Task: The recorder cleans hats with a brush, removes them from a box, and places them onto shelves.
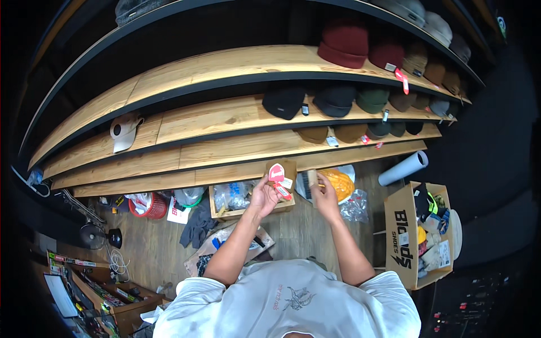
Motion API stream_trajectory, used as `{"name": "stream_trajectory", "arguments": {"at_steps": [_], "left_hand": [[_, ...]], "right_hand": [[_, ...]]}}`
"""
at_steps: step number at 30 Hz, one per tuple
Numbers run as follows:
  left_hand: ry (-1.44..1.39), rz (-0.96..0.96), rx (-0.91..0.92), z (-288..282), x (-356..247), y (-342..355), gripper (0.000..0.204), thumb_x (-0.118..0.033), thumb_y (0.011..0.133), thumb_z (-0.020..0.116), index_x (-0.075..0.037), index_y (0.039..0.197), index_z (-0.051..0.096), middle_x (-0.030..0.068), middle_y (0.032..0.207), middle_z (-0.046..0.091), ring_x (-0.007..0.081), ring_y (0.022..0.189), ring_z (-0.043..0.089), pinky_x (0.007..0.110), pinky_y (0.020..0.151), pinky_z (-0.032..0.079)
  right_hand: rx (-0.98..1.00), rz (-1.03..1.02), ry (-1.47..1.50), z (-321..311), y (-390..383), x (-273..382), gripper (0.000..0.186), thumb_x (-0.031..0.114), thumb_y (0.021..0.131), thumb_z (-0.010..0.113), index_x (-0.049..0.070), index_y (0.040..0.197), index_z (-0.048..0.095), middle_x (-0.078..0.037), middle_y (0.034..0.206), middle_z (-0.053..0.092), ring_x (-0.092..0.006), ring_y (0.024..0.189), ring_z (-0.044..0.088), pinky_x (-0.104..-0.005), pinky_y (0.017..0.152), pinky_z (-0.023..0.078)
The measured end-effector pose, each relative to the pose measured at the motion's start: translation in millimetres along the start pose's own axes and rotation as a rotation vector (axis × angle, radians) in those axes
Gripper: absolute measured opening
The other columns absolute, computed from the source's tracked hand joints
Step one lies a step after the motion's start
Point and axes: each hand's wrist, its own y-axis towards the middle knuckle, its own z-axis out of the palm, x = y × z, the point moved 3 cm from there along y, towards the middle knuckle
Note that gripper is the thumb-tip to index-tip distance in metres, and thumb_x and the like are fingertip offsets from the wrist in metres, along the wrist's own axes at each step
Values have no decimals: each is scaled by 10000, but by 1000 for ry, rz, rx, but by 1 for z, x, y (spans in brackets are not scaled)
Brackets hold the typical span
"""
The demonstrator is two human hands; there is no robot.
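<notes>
Out in front of my body, my left hand (264, 198) is closed on a brown knit beanie (289, 168). A red-and-white shield-shaped tag (276, 172) and a red hang tag (283, 192) lie over its near side. In my right hand (325, 198) is a brush (313, 178), with a pale wooden back and what look like grey bristles facing the beanie. A small gap separates the brush from the beanie. Below and behind my right hand, a yellow-orange item (340, 185) shows on the floor.
Wooden shelves (225, 115) curve across the front, with rows of beanies (344, 44) at right and a cream cap (125, 132) at left. Lower down are a wooden crate (222, 214) of plastic bags, a red basket (149, 205), a full cardboard box (399, 236) and a white tube (403, 168).
</notes>
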Motion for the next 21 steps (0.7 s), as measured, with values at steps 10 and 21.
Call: {"name": "stream_trajectory", "arguments": {"at_steps": [10,21], "left_hand": [[233,50,143,79,67,-16,383,-251,1003,388,-14,1263,540,132,1198,644,220,1129,599,368,1023,437],[62,-35,147,124,124,-18,487,-364,1017,433,-57,1395,433,126,1327,565,259,1238,535,417,1076,399]], "right_hand": [[-302,-247,-413,-111,-17,39,433,176,914,626,-26,1284,529,-213,1142,587,-368,1086,576,-420,940,456],[710,-303,-51,-154,-83,67,504,167,880,706,-10,1321,540,-90,1184,540,-163,1093,542,-285,910,451]]}}
